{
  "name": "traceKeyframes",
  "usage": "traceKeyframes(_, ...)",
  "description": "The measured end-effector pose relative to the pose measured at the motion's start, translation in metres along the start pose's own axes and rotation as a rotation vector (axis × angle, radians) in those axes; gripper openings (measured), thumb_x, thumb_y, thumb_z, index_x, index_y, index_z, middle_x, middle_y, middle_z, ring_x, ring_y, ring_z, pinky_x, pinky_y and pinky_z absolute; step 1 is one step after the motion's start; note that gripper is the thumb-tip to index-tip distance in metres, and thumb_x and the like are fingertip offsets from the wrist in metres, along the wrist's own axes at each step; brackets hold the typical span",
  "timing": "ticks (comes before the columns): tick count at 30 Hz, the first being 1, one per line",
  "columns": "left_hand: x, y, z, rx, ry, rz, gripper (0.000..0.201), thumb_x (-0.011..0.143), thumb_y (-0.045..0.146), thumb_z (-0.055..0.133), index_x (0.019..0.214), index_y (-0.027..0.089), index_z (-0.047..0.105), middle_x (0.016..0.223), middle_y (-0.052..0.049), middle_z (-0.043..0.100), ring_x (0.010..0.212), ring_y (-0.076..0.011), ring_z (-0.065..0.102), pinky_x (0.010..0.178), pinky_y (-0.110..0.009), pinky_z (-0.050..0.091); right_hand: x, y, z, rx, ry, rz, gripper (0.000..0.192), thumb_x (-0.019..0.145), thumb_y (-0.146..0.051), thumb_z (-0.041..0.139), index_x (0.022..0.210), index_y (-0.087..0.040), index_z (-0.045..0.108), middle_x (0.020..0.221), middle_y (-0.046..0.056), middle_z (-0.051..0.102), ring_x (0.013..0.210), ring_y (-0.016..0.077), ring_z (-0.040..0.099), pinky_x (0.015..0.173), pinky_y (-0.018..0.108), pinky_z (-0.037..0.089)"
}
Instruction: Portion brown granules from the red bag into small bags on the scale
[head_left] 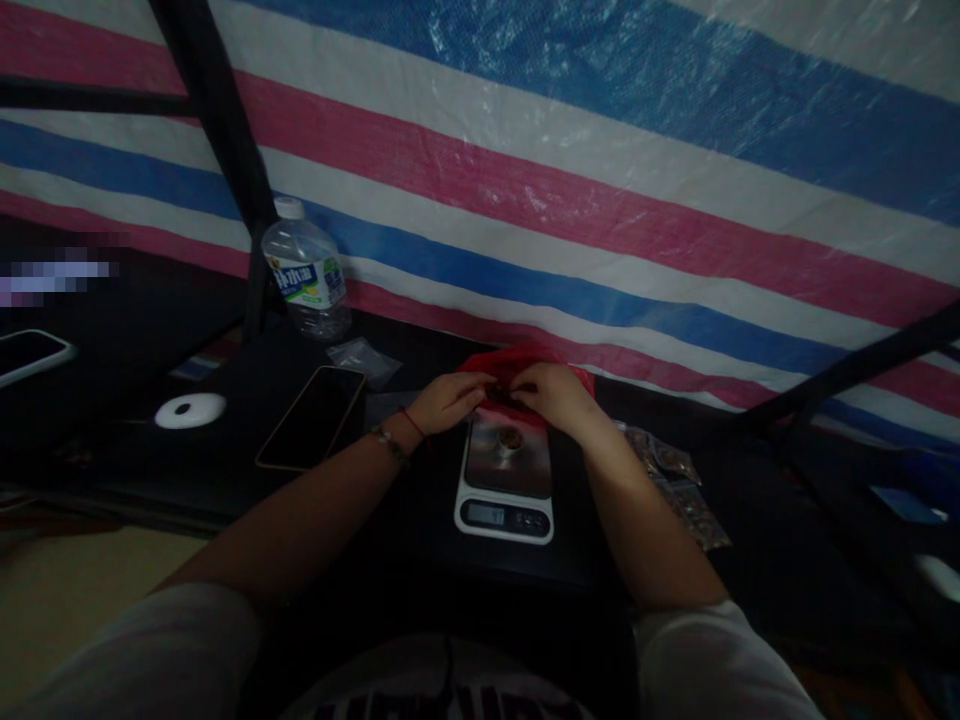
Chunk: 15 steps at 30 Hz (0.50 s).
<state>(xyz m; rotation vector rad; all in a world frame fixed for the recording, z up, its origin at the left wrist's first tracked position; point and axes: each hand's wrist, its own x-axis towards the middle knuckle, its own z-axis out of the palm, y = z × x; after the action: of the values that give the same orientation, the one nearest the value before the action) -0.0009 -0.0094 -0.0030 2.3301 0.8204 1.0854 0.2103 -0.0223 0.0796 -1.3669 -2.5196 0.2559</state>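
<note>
Both hands meet just beyond the kitchen scale [504,480], at the mouth of a red plastic bag [525,362]. The left hand [448,400] and right hand [555,395] pinch something small and dark between them; its nature is unclear.

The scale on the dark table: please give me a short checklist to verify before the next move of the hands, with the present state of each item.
1. Scale lies flat on the dark table: ok.
2. Display is lit: ok; the digits are too blurred to read: cannot tell.
3. Platform holds one small round item near its far edge: ok.
4. Left hand and right hand are both at the red bag behind the scale; what the fingers pinch: cannot tell.
5. Hands are off the platform: cannot tell.
6. Phone and water bottle stand apart from the scale: ok.
</note>
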Motion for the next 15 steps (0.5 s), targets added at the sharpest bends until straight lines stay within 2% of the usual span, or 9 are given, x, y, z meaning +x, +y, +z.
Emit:
traceKeyframes(2, 0.001, 0.0, 0.001, 0.002, 0.014, -0.007, 0.043, 0.095, 0.04, 0.036, 0.12, 0.015, 0.061, 0.114, -0.01, 0.068, 0.105, -0.0215, 0.063, 0.092, -0.035, 0.048, -0.016, -0.014, -0.005, 0.046, 0.006, -0.083, 0.015, 0.079, -0.013, 0.065, 0.089, -0.019, 0.075, 0.093, 0.005, 0.073, 0.088, 0.0185, 0.066, 0.082, 0.028, 0.046)
traceKeyframes(6, 0.002, -0.001, 0.005, 0.005, -0.004, -0.015, 0.041, 0.094, 0.039, 0.038, 0.119, 0.016, 0.061, 0.113, -0.009, 0.068, 0.105, -0.021, 0.063, 0.092, -0.033, 0.048, -0.041, -0.032, -0.003, 0.053, -0.06, -0.137, 0.014, 0.08, -0.01, 0.065, 0.083, -0.019, 0.075, 0.085, 0.005, 0.072, 0.084, 0.0175, 0.065, 0.078, 0.027, 0.047)
traceKeyframes(15, 0.002, 0.0, 0.004, 0.03, 0.014, -0.001, 0.04, 0.094, 0.038, 0.039, 0.117, 0.016, 0.063, 0.112, -0.008, 0.069, 0.103, -0.0209, 0.064, 0.091, -0.033, 0.049, -0.048, -0.032, 0.011, -0.027, -0.144, -0.085, 0.016, 0.08, -0.011, 0.066, 0.091, -0.019, 0.075, 0.09, 0.007, 0.07, 0.086, 0.0189, 0.065, 0.08, 0.028, 0.047)
